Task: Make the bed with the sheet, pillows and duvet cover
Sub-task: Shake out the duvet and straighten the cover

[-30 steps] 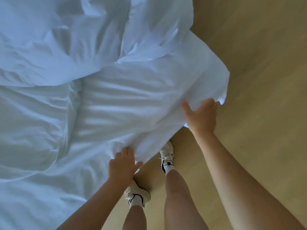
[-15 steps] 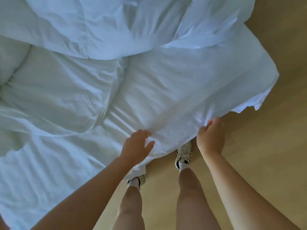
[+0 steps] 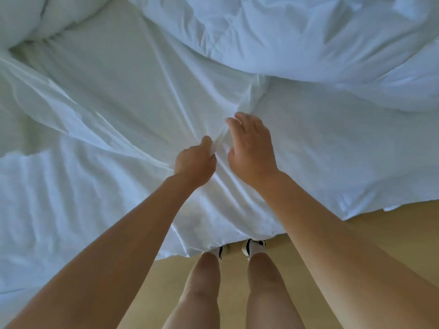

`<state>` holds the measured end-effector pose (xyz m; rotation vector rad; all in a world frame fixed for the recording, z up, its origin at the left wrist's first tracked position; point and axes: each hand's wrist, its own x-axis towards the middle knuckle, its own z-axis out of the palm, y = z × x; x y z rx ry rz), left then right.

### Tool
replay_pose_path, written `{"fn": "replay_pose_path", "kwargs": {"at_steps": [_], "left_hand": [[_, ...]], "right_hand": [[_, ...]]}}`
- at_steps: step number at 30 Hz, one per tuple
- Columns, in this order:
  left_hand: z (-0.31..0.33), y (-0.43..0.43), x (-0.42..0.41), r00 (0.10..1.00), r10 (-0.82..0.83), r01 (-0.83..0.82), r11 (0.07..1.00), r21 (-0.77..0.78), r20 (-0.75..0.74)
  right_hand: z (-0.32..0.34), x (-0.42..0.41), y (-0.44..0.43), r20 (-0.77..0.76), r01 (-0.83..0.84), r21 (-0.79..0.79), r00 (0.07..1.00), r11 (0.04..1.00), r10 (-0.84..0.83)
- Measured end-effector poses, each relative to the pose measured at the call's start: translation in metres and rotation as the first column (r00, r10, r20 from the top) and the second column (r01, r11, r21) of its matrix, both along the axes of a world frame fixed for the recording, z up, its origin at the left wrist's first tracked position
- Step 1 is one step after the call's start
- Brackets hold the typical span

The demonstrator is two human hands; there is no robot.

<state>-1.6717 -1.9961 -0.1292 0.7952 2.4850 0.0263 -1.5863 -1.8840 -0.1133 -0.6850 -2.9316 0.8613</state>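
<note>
A thin white sheet (image 3: 123, 96) lies rumpled across the bed and hangs over the near edge in front of my legs. My left hand (image 3: 194, 160) grips a raised fold of this sheet near the middle, and taut creases run from it toward the left. Just to its right, my right hand (image 3: 251, 148) lies over the same fold with its fingers loosely bent and touching the cloth; no grip shows. A bunched white duvet (image 3: 308, 43) is heaped across the far right of the bed. A puffy white bundle (image 3: 21, 17), perhaps a pillow, sits at the far left corner.
Light wooden floor (image 3: 392, 233) shows along the bottom and right. My bare legs and white shoes (image 3: 253, 246) stand right against the hanging sheet edge. The bed fills the rest of the view.
My right hand let go of the sheet's hanging corner and came in beside my left hand. Both hands moved up from the edge onto the bed's middle, and my view swung left over the bed.
</note>
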Motion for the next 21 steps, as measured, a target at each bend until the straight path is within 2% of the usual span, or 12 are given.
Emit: {"fn": "replay_pose_path", "kwargs": {"at_steps": [2,3,4,6,8,10,12,14,15,17,19,21], "left_hand": [[0.016,-0.009,-0.007,0.999,-0.027,0.024,0.992,0.126,0.02],[0.023,-0.014,-0.012,0.999,-0.04,0.036,0.985,0.17,0.017],[0.028,-0.021,-0.02,0.998,-0.06,0.059,0.98,0.191,-0.001],[0.03,-0.04,-0.043,0.989,-0.108,0.121,0.983,0.14,-0.098],[0.028,-0.064,-0.072,0.971,-0.169,0.16,0.985,-0.069,-0.167],[0.025,-0.079,-0.088,0.985,-0.159,0.141,0.965,-0.223,-0.064],[0.026,-0.077,-0.08,0.972,-0.223,0.235,0.942,-0.239,0.078],[0.035,-0.071,-0.055,0.949,-0.264,0.295,0.936,-0.194,0.173],[0.041,-0.074,-0.045,0.945,-0.235,0.277,0.945,-0.177,0.226],[0.054,-0.093,-0.033,0.925,-0.174,0.243,0.954,-0.173,0.339],[0.067,-0.114,-0.027,0.888,-0.127,0.249,0.941,-0.23,0.443],[0.071,-0.127,-0.024,0.879,-0.07,0.238,0.922,-0.305,0.472]], "right_hand": [[-0.005,-0.022,-0.005,0.162,-0.307,0.11,0.944,0.945,0.288],[-0.009,-0.032,-0.005,0.236,-0.379,0.135,0.91,0.916,0.341],[-0.01,-0.042,-0.004,0.282,-0.399,0.16,0.895,0.903,0.345],[-0.007,-0.061,0.002,0.294,-0.351,0.195,0.912,0.916,0.287],[-0.004,-0.076,0.006,0.29,-0.337,0.176,0.916,0.925,0.278],[-0.003,-0.081,0.004,0.342,-0.391,0.174,0.885,0.904,0.317],[-0.002,-0.07,0.004,0.356,-0.363,0.185,0.891,0.913,0.282],[0.004,-0.044,0.005,0.268,-0.257,0.163,0.941,0.953,0.207],[0.01,-0.027,0.003,0.176,-0.225,0.163,0.965,0.961,0.196],[0.022,0.002,-0.01,0.1,-0.258,0.209,0.965,0.943,0.242],[0.02,0.013,-0.031,0.275,-0.362,0.223,0.914,0.905,0.298],[0.009,0.01,-0.048,0.517,-0.46,0.148,0.791,0.876,0.328]]}}
